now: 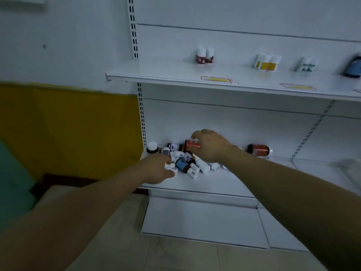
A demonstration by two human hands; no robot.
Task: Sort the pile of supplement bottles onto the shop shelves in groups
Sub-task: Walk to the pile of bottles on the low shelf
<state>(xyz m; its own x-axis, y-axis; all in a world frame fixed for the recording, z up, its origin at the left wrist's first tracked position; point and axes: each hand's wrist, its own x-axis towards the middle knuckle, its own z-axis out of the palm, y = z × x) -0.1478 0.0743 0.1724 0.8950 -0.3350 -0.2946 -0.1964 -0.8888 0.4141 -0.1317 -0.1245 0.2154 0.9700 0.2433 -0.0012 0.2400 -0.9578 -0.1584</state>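
A pile of supplement bottles (185,163) lies on the lower shelf (205,182) at its left end, dark and white ones mixed. My right hand (210,146) grips a red-labelled bottle (192,145) at the back of the pile. My left hand (159,169) holds a small white bottle (172,168) at the pile's front left. Another red-labelled bottle (257,150) lies on its side to the right. On the upper shelf (175,78) stand grouped bottles: two with dark red labels (204,56), three with yellow labels (266,62), two with green labels (307,64).
A dark blue-labelled bottle (354,66) stands at the upper shelf's right edge. Price tags (215,79) lie along that shelf's front. A slotted upright (140,114) bounds the shelves on the left. A white base panel (199,218) sits below, above the tiled floor (175,255).
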